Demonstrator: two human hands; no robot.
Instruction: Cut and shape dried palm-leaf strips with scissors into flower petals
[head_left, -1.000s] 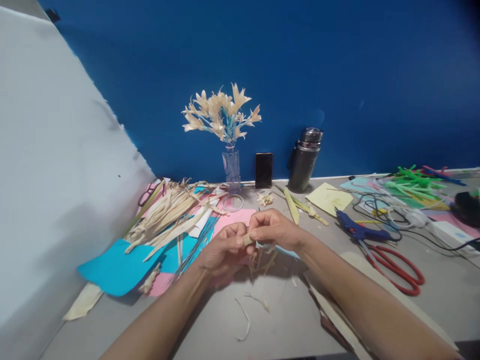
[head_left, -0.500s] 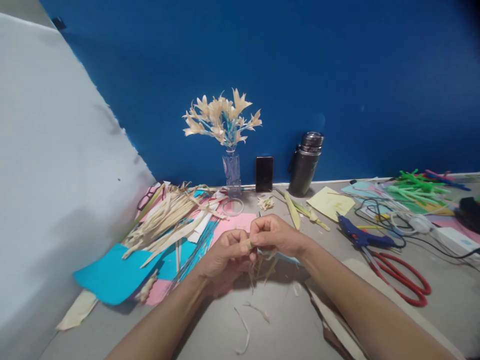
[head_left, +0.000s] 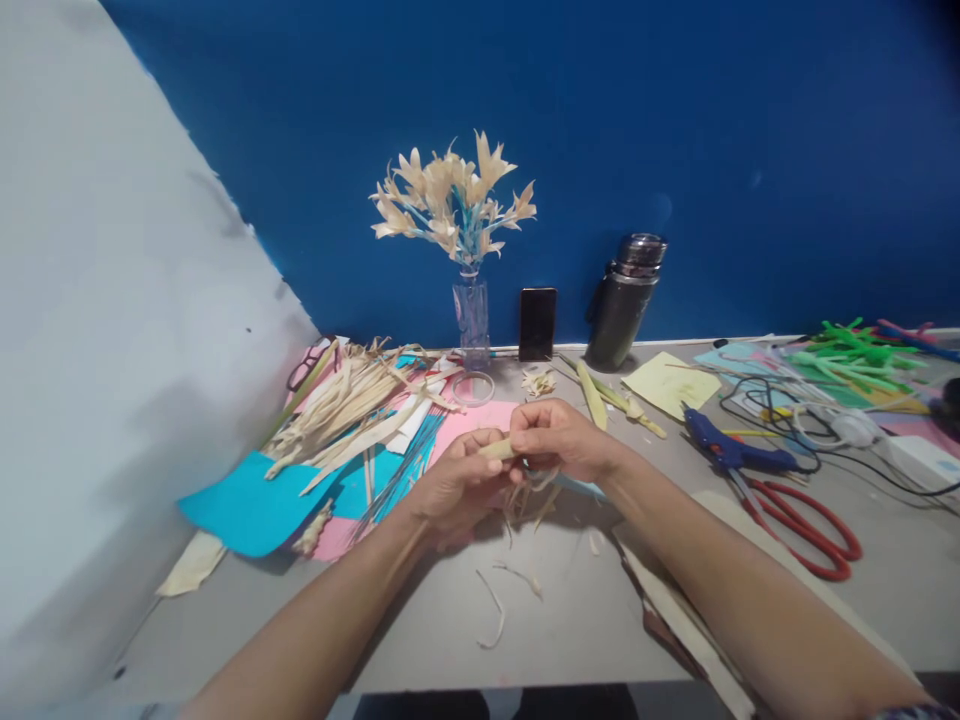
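Versus 0.5 s ago: more of the pale husk strip [head_left: 496, 450] shows between the hands; grip unchanged. Left hand [head_left: 456, 487] and right hand [head_left: 559, 440] meet over the grey table [head_left: 570, 640], well in front of the glass vase [head_left: 472, 322]. Both sets of fingers pinch the strip. Long axis near horizontal, left end slightly lower. Loose fibres hang below it.

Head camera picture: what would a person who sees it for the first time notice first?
First the two hands at the centre: left hand and right hand pinch one pale straw strip between their fingers. Behind them, a vase of straw flowers stands against the blue wall. Red scissors lie at the right on the table.
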